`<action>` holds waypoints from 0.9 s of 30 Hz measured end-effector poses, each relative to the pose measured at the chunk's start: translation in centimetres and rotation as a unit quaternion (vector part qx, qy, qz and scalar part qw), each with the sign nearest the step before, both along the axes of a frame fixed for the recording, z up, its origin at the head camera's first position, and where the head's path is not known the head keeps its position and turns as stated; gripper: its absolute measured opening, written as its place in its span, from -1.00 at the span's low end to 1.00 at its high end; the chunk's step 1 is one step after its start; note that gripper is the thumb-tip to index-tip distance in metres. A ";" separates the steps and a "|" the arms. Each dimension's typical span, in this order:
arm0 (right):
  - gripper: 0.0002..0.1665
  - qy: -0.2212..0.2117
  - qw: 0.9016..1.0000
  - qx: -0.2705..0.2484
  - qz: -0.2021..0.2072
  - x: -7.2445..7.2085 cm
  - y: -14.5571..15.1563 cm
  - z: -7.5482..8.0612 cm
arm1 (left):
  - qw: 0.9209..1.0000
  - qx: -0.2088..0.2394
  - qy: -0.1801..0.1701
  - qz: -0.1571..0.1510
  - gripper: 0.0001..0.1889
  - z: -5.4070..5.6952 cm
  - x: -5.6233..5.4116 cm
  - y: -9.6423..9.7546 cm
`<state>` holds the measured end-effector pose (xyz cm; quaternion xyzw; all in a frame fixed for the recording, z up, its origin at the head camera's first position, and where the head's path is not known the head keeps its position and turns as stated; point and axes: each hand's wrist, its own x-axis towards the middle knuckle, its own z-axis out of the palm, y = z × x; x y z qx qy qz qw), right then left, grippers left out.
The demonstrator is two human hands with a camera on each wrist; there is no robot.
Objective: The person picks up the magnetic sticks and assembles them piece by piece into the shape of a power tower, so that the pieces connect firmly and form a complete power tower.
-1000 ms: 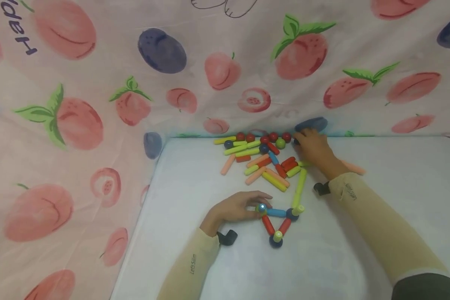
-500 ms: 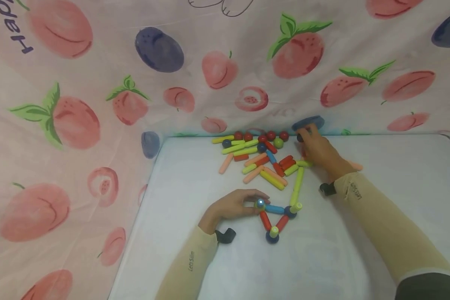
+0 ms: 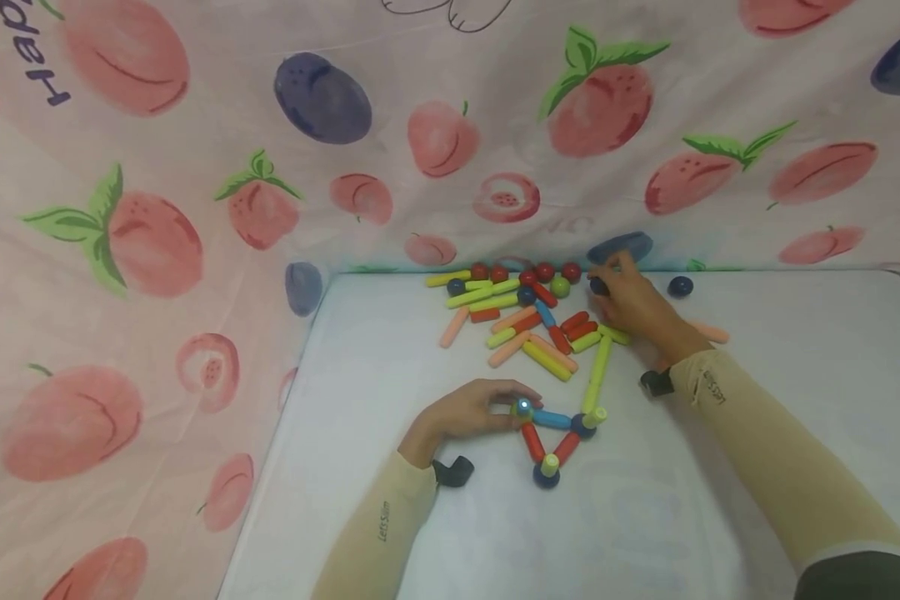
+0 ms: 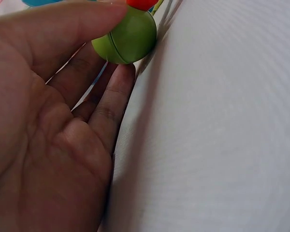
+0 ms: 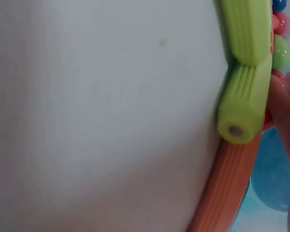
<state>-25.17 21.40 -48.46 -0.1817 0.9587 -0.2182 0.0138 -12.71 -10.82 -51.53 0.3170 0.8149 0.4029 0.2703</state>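
Your left hand (image 3: 476, 410) pinches the green ball (image 4: 130, 38) at the near-left corner of the frame, thumb on one side and a fingertip on the other. The rest of the frame (image 3: 552, 419) lies just right of those fingers: a blue rod and two red rods (image 3: 567, 448) closing a triangle, with dark balls (image 3: 546, 477) at the other two corners and a short lime rod (image 3: 550, 464) sticking up from each.

Your right hand (image 3: 630, 298) is farther out, at the table's back edge, gripping a loose ball (image 3: 599, 287) between thumb and finger. Another dark one, the spare ball (image 3: 680, 287), sits just right of it. The pile (image 3: 546, 362) of rods and balls spreads to its left, beyond your left hand. Long lime rods (image 3: 598, 372) run between your right hand and the frame; whether they join it you cannot tell.
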 end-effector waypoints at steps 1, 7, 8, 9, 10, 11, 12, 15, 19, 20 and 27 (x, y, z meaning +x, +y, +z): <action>-0.45 -0.007 1.000 -0.003 -0.001 0.0 0.0 -0.1 | 1.000 0.001 -0.001 -0.001 -0.56 0.0 0.0 0.0; -0.39 -0.055 0.997 -0.038 -0.044 0.4 -0.1 0.3 | 1.000 -0.001 -0.001 -0.003 -0.56 0.0 0.0 0.1; -0.38 -0.057 0.996 -0.046 -0.055 0.7 -0.1 0.6 | 1.000 -0.002 -0.001 -0.002 -0.56 0.0 0.0 0.1; -0.36 -0.055 0.995 -0.047 -0.063 1.0 -0.1 0.9 | 1.000 -0.002 -0.001 -0.002 -0.56 0.0 0.1 0.1; -0.35 -0.050 0.995 -0.050 -0.067 1.4 -0.1 1.3 | 1.000 -0.002 -0.001 -0.003 -0.56 0.1 0.1 0.1; -0.34 -0.039 0.996 -0.052 -0.062 1.7 -0.2 1.8 | 1.000 -0.002 -0.001 -0.003 -0.56 0.1 0.1 0.0; -0.35 -0.025 0.997 -0.060 -0.050 2.1 -0.2 2.3 | 1.000 -0.002 -0.001 -0.003 -0.57 0.1 0.1 0.0; -0.42 0.001 0.997 -0.081 0.020 3.8 -0.7 4.1 | 1.000 0.000 -0.002 0.001 -0.58 0.0 0.1 -0.1; -0.49 -0.068 0.981 -0.130 0.129 7.1 -1.4 6.4 | 1.000 0.002 -0.004 0.012 -0.61 -0.2 0.0 -0.1; -0.50 -0.094 0.974 -0.138 0.153 8.0 -1.4 6.8 | 1.000 0.004 -0.005 0.015 -0.62 -0.3 0.0 0.0; -0.59 -0.199 0.933 -0.176 0.243 12.2 0.2 7.2 | 1.000 0.015 -0.004 0.018 -0.66 -0.3 -0.1 0.1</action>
